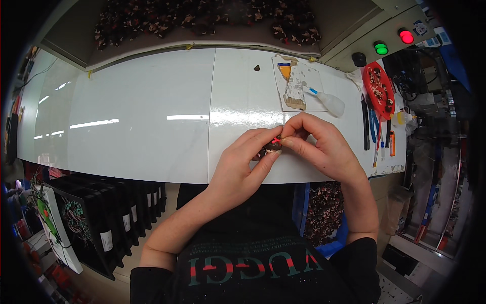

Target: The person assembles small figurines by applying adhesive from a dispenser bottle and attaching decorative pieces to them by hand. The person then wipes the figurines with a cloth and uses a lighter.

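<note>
Just above the near edge of the white table, my left hand holds a small dark brown piece with pale specks between its thumb and fingers. A bright red bit shows on top of this piece. From the other side my right hand reaches in, its thumb and index finger pinched together at the red bit. Fingers cover much of the piece, so its full shape is hidden.
Beyond my hands lie a white squeeze bottle with a blue tip and a stained card. A red dish and several slim tools are at the right. A blue crate of brown pieces stands below the table edge. Similar pieces fill the far recess.
</note>
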`<state>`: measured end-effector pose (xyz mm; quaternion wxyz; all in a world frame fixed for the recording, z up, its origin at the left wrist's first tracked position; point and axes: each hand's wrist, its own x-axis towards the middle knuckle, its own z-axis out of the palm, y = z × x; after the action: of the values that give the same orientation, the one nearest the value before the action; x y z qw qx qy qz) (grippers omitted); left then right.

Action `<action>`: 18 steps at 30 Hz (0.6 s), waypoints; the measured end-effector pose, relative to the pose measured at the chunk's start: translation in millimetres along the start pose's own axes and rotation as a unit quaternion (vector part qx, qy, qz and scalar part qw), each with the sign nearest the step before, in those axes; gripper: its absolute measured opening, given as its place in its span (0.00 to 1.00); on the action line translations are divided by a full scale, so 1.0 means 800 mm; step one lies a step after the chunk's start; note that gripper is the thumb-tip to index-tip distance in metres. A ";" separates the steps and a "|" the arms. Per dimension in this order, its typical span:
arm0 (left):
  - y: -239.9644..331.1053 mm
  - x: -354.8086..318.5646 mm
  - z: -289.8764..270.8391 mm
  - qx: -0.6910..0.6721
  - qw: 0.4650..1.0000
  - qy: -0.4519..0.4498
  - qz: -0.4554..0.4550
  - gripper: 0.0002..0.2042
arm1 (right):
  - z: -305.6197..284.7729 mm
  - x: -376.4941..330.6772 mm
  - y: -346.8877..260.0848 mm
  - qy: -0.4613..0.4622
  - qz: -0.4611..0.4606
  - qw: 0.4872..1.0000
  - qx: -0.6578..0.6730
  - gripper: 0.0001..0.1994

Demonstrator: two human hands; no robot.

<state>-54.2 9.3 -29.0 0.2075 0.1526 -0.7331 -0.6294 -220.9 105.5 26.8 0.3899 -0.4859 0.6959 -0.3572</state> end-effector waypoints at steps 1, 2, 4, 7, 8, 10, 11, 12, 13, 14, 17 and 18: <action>0.000 0.000 0.000 0.000 1.000 0.000 0.000 0.18 | 0.002 -0.001 0.002 0.000 0.000 1.000 0.000 0.07; 0.000 -0.001 0.000 0.001 1.000 -0.001 0.001 0.18 | 0.004 -0.002 0.005 0.007 0.000 1.000 0.007 0.07; 0.000 -0.001 0.000 0.003 1.000 -0.001 0.003 0.18 | 0.008 -0.005 0.009 0.014 -0.001 1.000 0.014 0.06; 0.000 0.000 0.001 0.008 1.000 -0.004 0.010 0.18 | 0.012 -0.009 0.013 0.027 0.004 0.999 0.037 0.06; 0.001 0.000 0.000 0.009 1.000 -0.006 0.007 0.18 | 0.013 -0.010 0.014 0.030 0.006 0.998 0.054 0.06; 0.002 0.000 0.000 0.011 1.000 -0.008 0.003 0.18 | 0.014 -0.010 0.014 0.032 0.008 0.997 0.071 0.06; 0.002 0.000 0.000 0.008 1.000 -0.007 0.005 0.18 | 0.013 -0.010 0.014 0.028 0.011 0.998 0.063 0.07; 0.002 0.000 0.001 0.006 1.000 -0.006 0.006 0.17 | 0.012 -0.011 0.014 0.025 0.013 0.998 0.056 0.07; 0.002 0.000 0.001 0.005 1.000 -0.005 0.006 0.17 | 0.011 -0.011 0.013 0.024 0.013 0.998 0.055 0.07; 0.002 0.000 0.001 0.003 1.000 -0.006 0.006 0.17 | 0.011 -0.011 0.013 0.023 0.011 0.998 0.051 0.07; 0.002 0.000 0.000 -0.001 1.000 -0.008 0.008 0.17 | 0.011 -0.011 0.014 0.022 0.008 0.998 0.051 0.07; 0.002 0.000 0.000 -0.002 1.000 -0.010 0.010 0.17 | 0.011 -0.012 0.015 0.022 0.008 0.998 0.054 0.07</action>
<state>-54.1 9.9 -27.6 0.2071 0.1385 -0.7351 -0.6305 -215.8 116.6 14.6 0.4031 -0.4501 0.6880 -0.4020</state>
